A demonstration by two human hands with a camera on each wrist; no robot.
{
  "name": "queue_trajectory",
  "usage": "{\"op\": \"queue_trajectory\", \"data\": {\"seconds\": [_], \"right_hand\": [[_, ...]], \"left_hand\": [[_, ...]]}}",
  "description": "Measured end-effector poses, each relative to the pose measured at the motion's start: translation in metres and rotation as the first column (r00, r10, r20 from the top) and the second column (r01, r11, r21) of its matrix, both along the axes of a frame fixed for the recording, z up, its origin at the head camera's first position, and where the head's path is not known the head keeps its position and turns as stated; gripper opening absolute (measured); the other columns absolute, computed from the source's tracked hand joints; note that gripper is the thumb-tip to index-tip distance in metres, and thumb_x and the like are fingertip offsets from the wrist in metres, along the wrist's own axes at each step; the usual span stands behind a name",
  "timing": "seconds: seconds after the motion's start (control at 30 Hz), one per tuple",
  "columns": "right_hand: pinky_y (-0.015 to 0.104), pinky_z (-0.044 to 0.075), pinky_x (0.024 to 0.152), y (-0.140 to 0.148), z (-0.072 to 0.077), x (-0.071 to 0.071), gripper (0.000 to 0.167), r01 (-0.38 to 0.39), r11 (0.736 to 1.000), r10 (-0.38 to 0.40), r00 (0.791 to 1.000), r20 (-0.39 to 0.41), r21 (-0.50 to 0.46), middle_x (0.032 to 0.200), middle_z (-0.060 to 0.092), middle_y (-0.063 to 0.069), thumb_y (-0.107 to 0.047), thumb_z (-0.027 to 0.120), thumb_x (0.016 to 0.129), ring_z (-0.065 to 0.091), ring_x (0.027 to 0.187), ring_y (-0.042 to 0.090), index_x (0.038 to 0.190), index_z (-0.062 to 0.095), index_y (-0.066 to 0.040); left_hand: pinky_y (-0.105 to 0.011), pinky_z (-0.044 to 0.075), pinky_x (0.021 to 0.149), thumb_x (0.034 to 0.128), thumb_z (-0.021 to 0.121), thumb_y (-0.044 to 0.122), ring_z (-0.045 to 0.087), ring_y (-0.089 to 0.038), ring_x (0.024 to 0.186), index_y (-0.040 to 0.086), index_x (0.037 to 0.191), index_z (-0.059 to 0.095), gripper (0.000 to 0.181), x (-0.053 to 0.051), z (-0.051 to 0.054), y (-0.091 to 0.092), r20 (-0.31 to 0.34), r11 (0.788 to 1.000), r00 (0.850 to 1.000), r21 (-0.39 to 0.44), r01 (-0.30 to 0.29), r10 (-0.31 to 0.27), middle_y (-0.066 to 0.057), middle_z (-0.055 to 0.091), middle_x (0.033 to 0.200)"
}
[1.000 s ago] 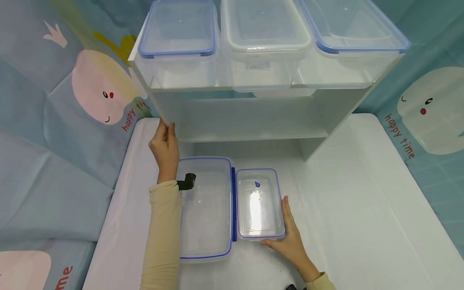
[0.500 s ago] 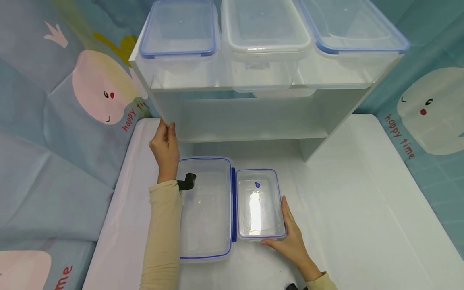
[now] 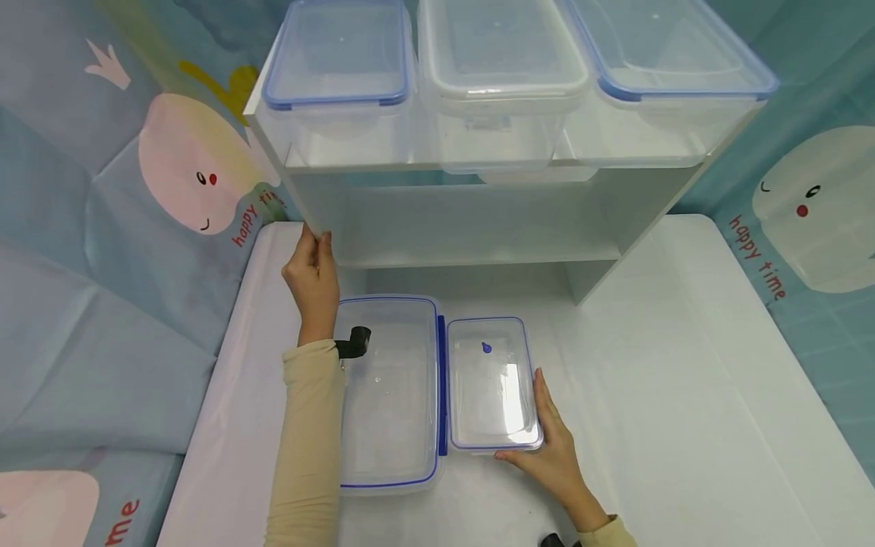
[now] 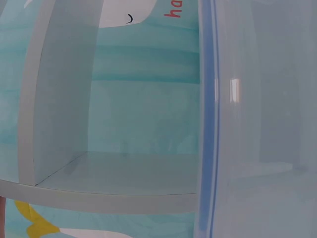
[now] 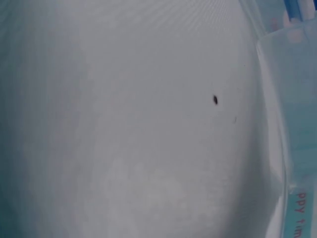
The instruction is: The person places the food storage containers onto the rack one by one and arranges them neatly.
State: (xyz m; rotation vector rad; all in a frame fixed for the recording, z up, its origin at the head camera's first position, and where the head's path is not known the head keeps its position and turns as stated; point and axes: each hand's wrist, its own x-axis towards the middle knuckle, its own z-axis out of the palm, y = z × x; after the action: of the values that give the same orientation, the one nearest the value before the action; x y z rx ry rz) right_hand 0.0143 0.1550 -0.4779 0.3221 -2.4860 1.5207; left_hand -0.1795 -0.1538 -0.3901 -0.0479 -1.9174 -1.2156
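Observation:
My left hand (image 3: pixel 312 285) pinches the front edge of the left side panel of a white shelf unit (image 3: pixel 595 281). Below its wrist, a large clear food container with a blue-rimmed lid (image 3: pixel 393 410) lies on the table, partly covered by the forearm. Against its blue right-hand clip stands a smaller clear, lidded food container (image 3: pixel 481 395) with a blue plug in the lid. My right hand (image 3: pixel 550 460) holds that smaller container's near right corner, fingers along its right side, thumb at the front. Only part of a clear container wall (image 5: pixel 299 114) shows in the right wrist view.
Three clear lidded containers stand side by side on the unit's top: a blue-rimmed one (image 3: pixel 335 57), a white-rimmed one (image 3: pixel 506 53) and another blue-rimmed one (image 3: pixel 673 49). Printed curtains (image 3: pixel 137 304) hang around the white-covered table (image 3: pixel 683 425).
The smaller container's right side has shifted slightly with my right hand, and the bright reflection on its lid has slid to the right. My left hand stays at the shelf panel.

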Motion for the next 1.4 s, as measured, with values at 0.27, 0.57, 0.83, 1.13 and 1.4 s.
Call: {"op": "queue_trajectory", "data": {"seconds": [0.27,0.57,0.83,1.13,1.4], "right_hand": [[0.009,0.016,0.103,0.001,-0.004,0.000,0.120,-0.005,1.000,0.004,1.000,0.015,0.002,0.147,0.022,0.032,0.000,0.090,0.046,0.017,0.140,0.009,0.145,0.023,0.009],[0.009,0.011,0.103,0.003,-0.012,-0.003,0.127,-0.040,0.999,0.040,0.996,0.076,0.002,0.150,0.015,0.031,-0.005,0.092,0.046,0.009,0.138,0.001,0.147,0.016,0.007],[0.009,0.016,0.103,0.003,-0.014,-0.003,0.126,-0.030,1.000,0.029,0.999,0.026,0.007,0.147,0.023,0.033,-0.002,0.092,0.044,0.016,0.136,-0.001,0.146,0.019,0.008],[0.009,0.015,0.104,0.004,-0.015,-0.004,0.124,-0.037,0.999,0.038,0.999,-0.033,0.031,0.144,0.023,0.037,0.002,0.091,0.043,0.014,0.137,-0.002,0.143,0.019,0.013],[0.006,0.013,0.102,0.012,-0.048,-0.007,0.129,-0.037,0.996,0.048,0.990,0.130,-0.082,0.151,0.013,0.029,0.002,0.089,0.051,0.013,0.139,0.010,0.149,0.005,0.005]], "left_hand": [[-0.021,0.052,0.076,0.0940,0.057,0.006,0.066,-0.025,0.092,-0.001,0.118,0.064,0.026,0.000,-0.001,-0.001,-0.003,1.000,1.000,0.003,-0.007,0.007,-0.013,0.069,0.105],[-0.022,0.052,0.077,0.0939,0.058,0.007,0.066,-0.024,0.095,0.001,0.121,0.063,0.029,0.001,0.000,-0.002,0.016,1.000,1.000,0.011,-0.004,0.004,-0.011,0.068,0.109],[-0.016,0.050,0.075,0.0944,0.057,0.007,0.067,-0.028,0.090,0.000,0.121,0.063,0.028,0.000,-0.001,-0.001,0.020,1.000,1.000,0.012,-0.001,0.001,-0.014,0.069,0.105],[-0.014,0.048,0.074,0.0948,0.057,0.009,0.067,-0.024,0.090,0.002,0.121,0.064,0.028,-0.001,0.001,0.001,0.007,1.000,1.000,-0.008,-0.010,0.010,-0.011,0.069,0.106],[-0.026,0.053,0.077,0.0942,0.058,0.008,0.065,-0.021,0.095,0.003,0.123,0.063,0.029,0.000,0.000,0.000,0.018,1.000,1.000,0.003,-0.009,0.009,-0.009,0.068,0.109]]}}
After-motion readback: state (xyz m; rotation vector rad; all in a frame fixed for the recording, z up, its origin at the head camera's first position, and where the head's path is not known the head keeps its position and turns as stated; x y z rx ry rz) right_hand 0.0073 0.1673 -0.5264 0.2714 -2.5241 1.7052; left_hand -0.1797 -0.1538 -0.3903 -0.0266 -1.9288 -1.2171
